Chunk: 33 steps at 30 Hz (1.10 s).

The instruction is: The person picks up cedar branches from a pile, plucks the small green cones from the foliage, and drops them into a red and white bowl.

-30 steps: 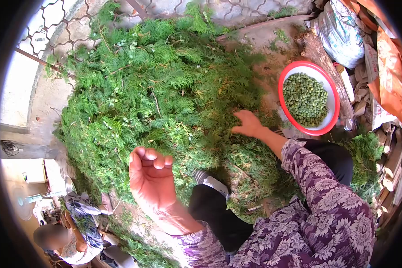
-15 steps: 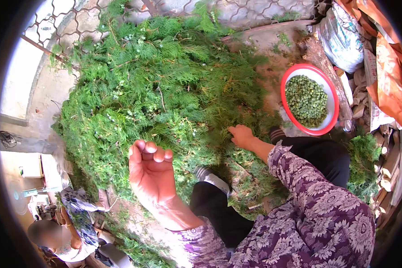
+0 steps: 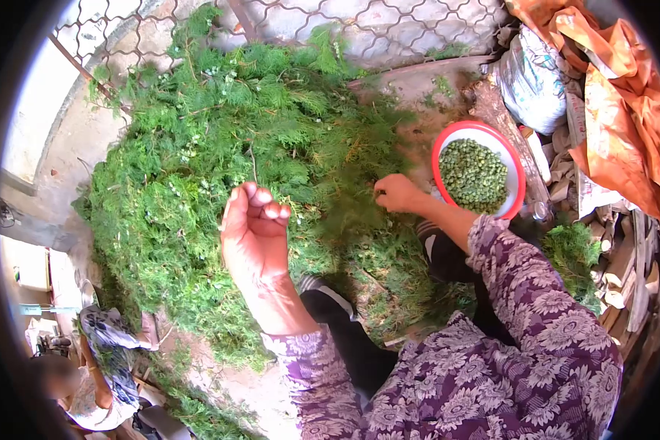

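Note:
My left hand (image 3: 257, 231) is raised over the pile of green cypress branches (image 3: 198, 161), palm turned up and fingers curled in. Whatever lies under those curled fingers, if anything, is hidden. My right hand (image 3: 400, 194) is closed in a pinch above the right edge of the pile, left of the basin. A small dark spot shows by its fingertips, too small to name. A white basin with a red rim (image 3: 519, 172) holds many small green cypress cones (image 3: 473, 172).
A co-worker (image 3: 103, 374) sits at the lower left with greenery. Behind the pile runs a wire lattice (image 3: 389, 29). Along the right are a white sack (image 3: 532, 81), an orange sheet (image 3: 623, 110) and stacked firewood (image 3: 627, 271). My legs (image 3: 345, 330) reach to the pile.
My right hand has lifted off the branches and come nearer the basin, its fingers closed. My left hand stays curled over the pile. The view has shifted slightly.

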Tool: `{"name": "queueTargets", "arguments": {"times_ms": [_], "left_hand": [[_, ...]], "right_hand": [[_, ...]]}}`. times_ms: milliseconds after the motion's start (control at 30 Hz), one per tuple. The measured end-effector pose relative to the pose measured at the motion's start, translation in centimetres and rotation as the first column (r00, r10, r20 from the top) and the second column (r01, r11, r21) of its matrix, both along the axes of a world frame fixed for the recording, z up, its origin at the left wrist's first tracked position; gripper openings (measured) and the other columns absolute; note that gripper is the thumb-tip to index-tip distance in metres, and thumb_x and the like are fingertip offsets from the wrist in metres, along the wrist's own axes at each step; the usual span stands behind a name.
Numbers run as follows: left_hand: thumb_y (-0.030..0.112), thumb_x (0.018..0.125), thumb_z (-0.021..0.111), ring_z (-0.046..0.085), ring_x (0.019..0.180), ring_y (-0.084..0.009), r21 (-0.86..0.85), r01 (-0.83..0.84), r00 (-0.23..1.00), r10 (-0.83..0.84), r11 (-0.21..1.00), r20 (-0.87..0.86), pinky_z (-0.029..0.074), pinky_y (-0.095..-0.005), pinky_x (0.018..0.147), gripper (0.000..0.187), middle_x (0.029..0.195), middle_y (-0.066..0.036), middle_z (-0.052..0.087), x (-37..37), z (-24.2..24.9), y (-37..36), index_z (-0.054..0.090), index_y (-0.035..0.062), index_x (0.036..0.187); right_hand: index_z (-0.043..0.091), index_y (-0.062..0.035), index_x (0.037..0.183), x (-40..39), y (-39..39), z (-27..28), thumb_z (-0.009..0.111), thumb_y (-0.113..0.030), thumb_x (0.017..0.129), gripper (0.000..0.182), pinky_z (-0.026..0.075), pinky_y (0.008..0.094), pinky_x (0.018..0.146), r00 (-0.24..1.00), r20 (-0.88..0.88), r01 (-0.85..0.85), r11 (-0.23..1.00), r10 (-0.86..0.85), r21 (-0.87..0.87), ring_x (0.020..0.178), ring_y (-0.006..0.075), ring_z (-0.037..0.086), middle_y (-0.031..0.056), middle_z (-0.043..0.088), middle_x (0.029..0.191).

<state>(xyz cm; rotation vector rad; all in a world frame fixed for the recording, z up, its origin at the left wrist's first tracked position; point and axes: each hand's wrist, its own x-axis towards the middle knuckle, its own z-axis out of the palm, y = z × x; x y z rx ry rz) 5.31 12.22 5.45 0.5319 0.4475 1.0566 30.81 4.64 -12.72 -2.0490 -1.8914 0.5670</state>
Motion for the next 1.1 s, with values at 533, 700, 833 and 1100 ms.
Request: {"name": "queueTargets", "arguments": {"times_ms": [533, 700, 833, 1100], "left_hand": [[0.018, 0.088, 0.050, 0.045, 0.064, -0.0163, 0.029, -0.014, 0.999, 0.015, 0.999, -0.039, 0.040, -0.0328, 0.064, 0.016, 0.077, -0.007, 0.056, -0.9, 0.3, -0.5, 0.055, 0.0029, 0.088], [0.019, 0.089, 0.049, 0.044, 0.064, -0.0165, 0.029, -0.034, 0.999, 0.035, 0.999, -0.041, 0.039, -0.0336, 0.065, 0.018, 0.077, -0.007, 0.055, -1.6, 0.4, -0.1, 0.055, 0.0026, 0.090], [0.019, 0.088, 0.051, 0.049, 0.060, -0.0165, 0.012, -0.083, 0.995, 0.083, 0.997, -0.053, 0.043, -0.0325, 0.059, 0.018, 0.074, -0.008, 0.058, -1.4, 0.6, -0.2, 0.056, 0.0017, 0.087], [0.020, 0.089, 0.049, 0.044, 0.064, -0.0165, 0.027, -0.041, 0.998, 0.042, 0.999, -0.053, 0.040, -0.0336, 0.064, 0.018, 0.077, -0.007, 0.055, -2.4, 0.6, -0.6, 0.055, 0.0029, 0.090]], "right_hand": [[0.031, -0.0048, 0.132, -9.7, -2.3, -9.1, 0.068, -0.022, 0.068, 0.075, 0.040, 0.0434, 0.087, 0.971, -0.170, 0.095, 0.923, -0.169, -0.374, 0.103, 0.0385, 0.048, 0.0266, 0.043, 0.119], [0.049, -0.0012, 0.113, -11.6, 0.3, -9.1, 0.060, -0.009, 0.073, 0.042, 0.045, 0.0434, 0.080, 0.957, -0.003, 0.248, 0.827, -0.289, -0.504, 0.099, 0.0354, 0.053, 0.0257, 0.049, 0.114], [0.061, -0.0024, 0.082, -10.2, -0.8, -9.9, 0.054, -0.003, 0.072, 0.013, 0.047, 0.0438, 0.072, 0.986, -0.027, 0.138, 0.884, -0.167, -0.447, 0.087, 0.0353, 0.058, 0.0198, 0.060, 0.089], [0.062, -0.0058, 0.098, -11.2, -4.3, -7.8, 0.051, -0.002, 0.073, 0.028, 0.046, 0.0423, 0.076, 0.995, -0.092, -0.004, 0.893, -0.042, -0.450, 0.092, 0.0339, 0.056, 0.0166, 0.060, 0.096]]}}
